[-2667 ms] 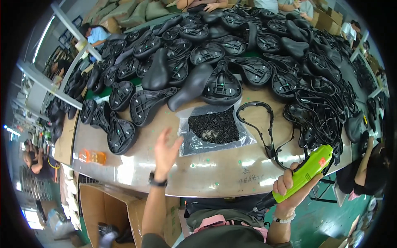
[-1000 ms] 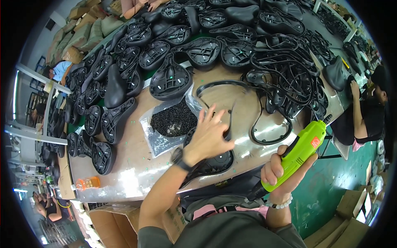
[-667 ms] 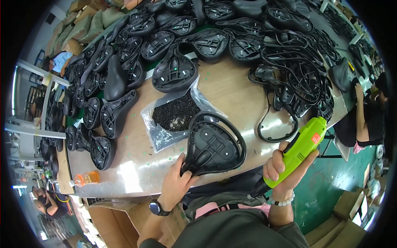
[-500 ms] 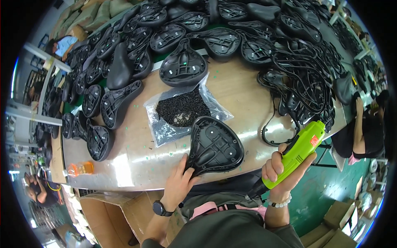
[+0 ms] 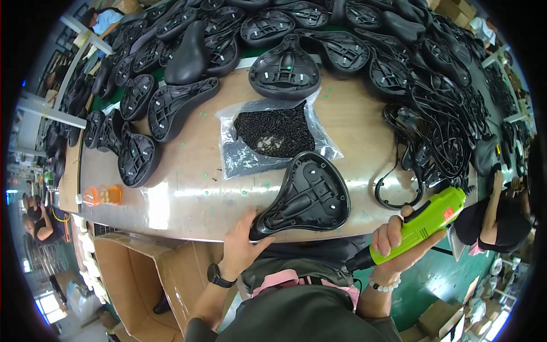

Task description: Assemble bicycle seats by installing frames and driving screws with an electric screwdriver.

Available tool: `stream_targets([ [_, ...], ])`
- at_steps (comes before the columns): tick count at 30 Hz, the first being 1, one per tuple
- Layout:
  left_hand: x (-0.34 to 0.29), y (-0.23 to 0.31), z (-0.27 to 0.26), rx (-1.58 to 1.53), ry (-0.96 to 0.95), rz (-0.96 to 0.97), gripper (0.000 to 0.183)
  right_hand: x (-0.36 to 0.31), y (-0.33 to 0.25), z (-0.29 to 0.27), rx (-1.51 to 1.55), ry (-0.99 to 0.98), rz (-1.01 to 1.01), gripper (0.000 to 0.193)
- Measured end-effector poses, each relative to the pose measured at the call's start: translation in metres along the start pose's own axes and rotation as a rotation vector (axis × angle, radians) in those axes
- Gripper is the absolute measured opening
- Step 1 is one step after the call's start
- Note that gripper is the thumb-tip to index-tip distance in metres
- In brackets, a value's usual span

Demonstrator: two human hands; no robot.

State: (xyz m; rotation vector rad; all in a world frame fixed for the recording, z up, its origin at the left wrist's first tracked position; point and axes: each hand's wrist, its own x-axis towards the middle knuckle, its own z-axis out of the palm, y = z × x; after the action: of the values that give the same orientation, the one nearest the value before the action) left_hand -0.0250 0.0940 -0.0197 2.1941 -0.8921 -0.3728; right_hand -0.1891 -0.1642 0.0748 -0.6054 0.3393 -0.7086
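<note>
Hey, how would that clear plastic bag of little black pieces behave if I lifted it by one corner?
The clear plastic bag would probably flop, since its film looks thin and wrinkled. The little black pieces lie heaped together, so they'd likely slide and make it sag.

black saddle (image 5: 314, 194) | ribbed underside up, nose lower left, broad end upper right | at desk's (image 5: 196, 196) near edge | lime-green power driver (image 5: 424, 229) | slanted, black tip lower left | right of saddle, apart

Factory workshop; saddles (image 5: 285, 74) heaped on a bench (image 5: 191, 157); co-workers (image 5: 504, 231) nearby.
</note>
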Motion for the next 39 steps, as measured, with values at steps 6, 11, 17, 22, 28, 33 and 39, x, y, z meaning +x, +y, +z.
stream_targets([
  [6,0.012,-0.004,0.013,-0.167,0.059,0.029,0.061,0.003,0.004,0.003,0.018,-0.222,-0.021,0.097],
  [11,0.042,0.016,0.033,-0.192,0.076,0.145,0.06,0.007,0.015,0.029,-0.097,-0.464,-0.045,0.095],
  [17,0.038,0.001,0.052,-0.357,0.143,0.126,0.061,0.011,0.056,0.071,-0.433,-0.666,-0.44,0.099],
  [22,0.04,-0.001,0.052,-0.412,0.163,0.161,0.059,0.025,0.094,0.068,-0.439,-0.675,-0.477,0.104],
  [28,0.039,-0.002,0.052,-0.399,0.175,0.179,0.058,0.03,0.11,0.061,-0.477,-0.644,-0.419,0.111],
  [33,0.038,-0.005,0.053,-0.344,0.182,0.219,0.06,0.026,0.108,0.072,-0.544,-0.616,-0.314,0.031],
  [39,0.04,-0.004,0.052,-0.282,0.124,0.232,0.062,0.031,0.115,0.07,-0.599,-0.65,-0.329,0.029],
])
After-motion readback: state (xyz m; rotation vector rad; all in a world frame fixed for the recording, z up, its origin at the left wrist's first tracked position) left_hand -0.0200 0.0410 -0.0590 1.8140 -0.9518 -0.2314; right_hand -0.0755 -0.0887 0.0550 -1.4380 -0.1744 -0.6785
